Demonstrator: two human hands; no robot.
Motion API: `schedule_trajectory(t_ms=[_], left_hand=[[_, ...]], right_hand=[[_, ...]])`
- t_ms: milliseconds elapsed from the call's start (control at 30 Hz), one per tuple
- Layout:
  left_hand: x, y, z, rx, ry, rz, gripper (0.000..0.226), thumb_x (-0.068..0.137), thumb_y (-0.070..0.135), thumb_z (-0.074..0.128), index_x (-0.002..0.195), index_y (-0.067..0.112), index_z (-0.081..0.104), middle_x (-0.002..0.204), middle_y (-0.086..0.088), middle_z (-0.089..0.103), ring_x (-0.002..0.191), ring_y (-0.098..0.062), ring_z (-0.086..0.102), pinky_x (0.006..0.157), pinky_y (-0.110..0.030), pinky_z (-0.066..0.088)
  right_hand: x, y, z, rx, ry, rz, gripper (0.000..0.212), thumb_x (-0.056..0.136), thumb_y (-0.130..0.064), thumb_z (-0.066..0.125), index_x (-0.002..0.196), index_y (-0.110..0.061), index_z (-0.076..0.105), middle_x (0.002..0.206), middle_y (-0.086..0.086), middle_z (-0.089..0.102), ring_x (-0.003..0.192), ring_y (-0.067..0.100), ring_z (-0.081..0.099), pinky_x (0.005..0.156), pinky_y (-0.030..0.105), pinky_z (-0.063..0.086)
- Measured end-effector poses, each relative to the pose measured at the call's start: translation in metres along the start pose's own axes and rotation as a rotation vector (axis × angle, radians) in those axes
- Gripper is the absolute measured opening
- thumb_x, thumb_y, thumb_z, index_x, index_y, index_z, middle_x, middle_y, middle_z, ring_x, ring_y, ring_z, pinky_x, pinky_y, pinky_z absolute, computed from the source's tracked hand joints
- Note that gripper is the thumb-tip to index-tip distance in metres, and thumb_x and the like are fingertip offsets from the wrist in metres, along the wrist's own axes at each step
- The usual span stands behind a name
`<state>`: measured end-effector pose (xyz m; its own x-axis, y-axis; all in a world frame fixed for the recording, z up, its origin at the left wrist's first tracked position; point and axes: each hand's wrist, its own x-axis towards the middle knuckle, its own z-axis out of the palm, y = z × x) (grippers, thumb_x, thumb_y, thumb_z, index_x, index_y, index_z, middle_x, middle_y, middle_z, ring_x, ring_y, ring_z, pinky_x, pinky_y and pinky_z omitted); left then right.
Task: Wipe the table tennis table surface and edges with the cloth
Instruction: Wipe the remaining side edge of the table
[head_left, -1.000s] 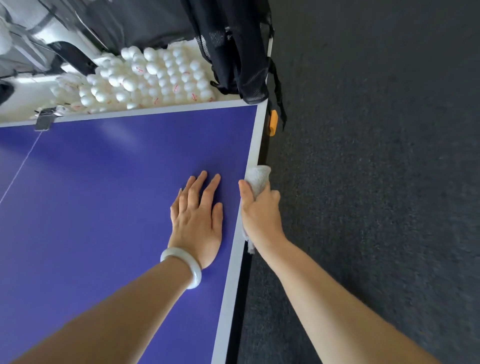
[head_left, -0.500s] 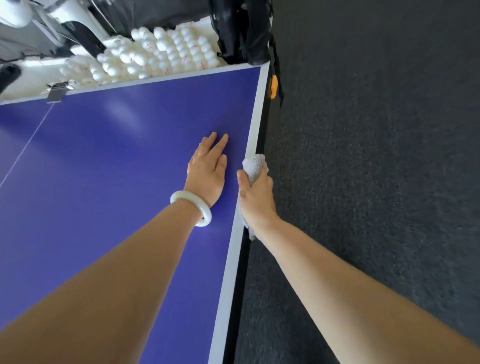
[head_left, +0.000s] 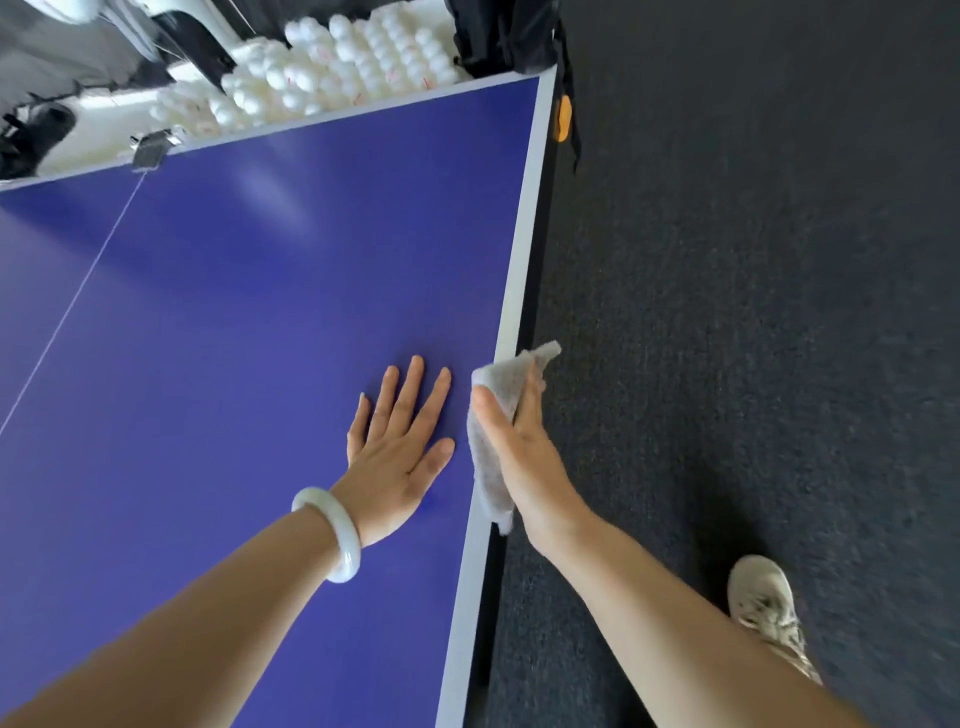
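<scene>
The blue table tennis table fills the left of the head view, with a white border line along its right side edge. My left hand lies flat on the blue top near that edge, fingers spread, a white bangle on the wrist. My right hand grips a grey cloth and presses it against the table's side edge. The cloth wraps over the white border and hangs down past the rim; its top corner sticks up above my fingers.
A heap of white balls lies beyond the far end of the table, beside a black net bag. An orange clip sits on the far right corner. Dark carpet lies to the right; my shoe stands on it.
Both hands have slid back along the side edge, away from the far corner. The cloth came with my right hand. A shoe has come into view.
</scene>
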<state>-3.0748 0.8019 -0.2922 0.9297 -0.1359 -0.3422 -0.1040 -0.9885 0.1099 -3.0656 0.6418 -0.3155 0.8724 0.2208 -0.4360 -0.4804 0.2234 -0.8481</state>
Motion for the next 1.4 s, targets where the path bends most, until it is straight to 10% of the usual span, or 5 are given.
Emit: schedule_trajectory(t_ms=[200,467,833,1133,1400], left_hand=[[0.004,-0.004,-0.001,0.016,-0.038,0.003,0.065,0.088,0.066,0.000,0.143,0.045,-0.027,0.152,0.022,-0.038,0.137,-0.002,-0.041,0.105,-0.022,-0.032],[0.008,-0.004,0.003,0.049,-0.016,-0.009,0.064,0.089,0.069,0.000,0.141,0.044,-0.027,0.150,0.021,-0.036,0.139,-0.005,-0.037,0.115,-0.034,-0.021],[0.009,0.000,0.000,0.054,-0.034,-0.040,0.059,0.105,0.045,0.021,0.152,0.041,-0.015,0.160,0.012,-0.026,0.148,-0.014,-0.026,0.119,-0.040,-0.014],[0.009,0.002,0.002,0.082,-0.013,-0.034,0.058,0.106,0.045,0.018,0.154,0.037,-0.013,0.162,0.008,-0.023,0.149,-0.019,-0.022,0.120,-0.044,-0.011],[0.011,0.000,0.002,0.092,-0.016,-0.041,0.058,0.106,0.047,0.017,0.154,0.037,-0.013,0.162,0.008,-0.023,0.149,-0.019,-0.022,0.120,-0.044,-0.011]], right_hand=[[0.028,-0.025,-0.030,0.311,-0.169,0.172,0.074,0.097,-0.068,0.032,0.151,-0.020,0.039,0.144,-0.005,0.051,0.128,0.007,0.051,0.112,0.029,0.036],[-0.025,0.031,0.006,-0.063,0.011,-0.101,0.071,0.102,-0.048,0.032,0.155,-0.034,-0.014,0.164,-0.008,-0.019,0.154,0.014,-0.008,0.126,0.045,0.005],[0.009,0.005,0.005,-0.088,0.138,0.042,0.062,0.106,-0.053,0.023,0.160,-0.033,-0.001,0.167,0.010,0.013,0.153,0.027,0.019,0.122,0.043,0.016],[-0.104,0.080,0.035,0.029,0.084,0.029,0.070,0.099,-0.058,0.031,0.157,-0.044,-0.005,0.165,-0.019,0.005,0.150,0.004,0.018,0.106,0.018,0.019],[-0.028,0.045,0.027,-0.055,0.236,-0.019,0.067,0.106,-0.048,0.030,0.161,-0.019,0.006,0.166,0.002,0.018,0.148,0.015,0.027,0.092,0.006,0.020]])
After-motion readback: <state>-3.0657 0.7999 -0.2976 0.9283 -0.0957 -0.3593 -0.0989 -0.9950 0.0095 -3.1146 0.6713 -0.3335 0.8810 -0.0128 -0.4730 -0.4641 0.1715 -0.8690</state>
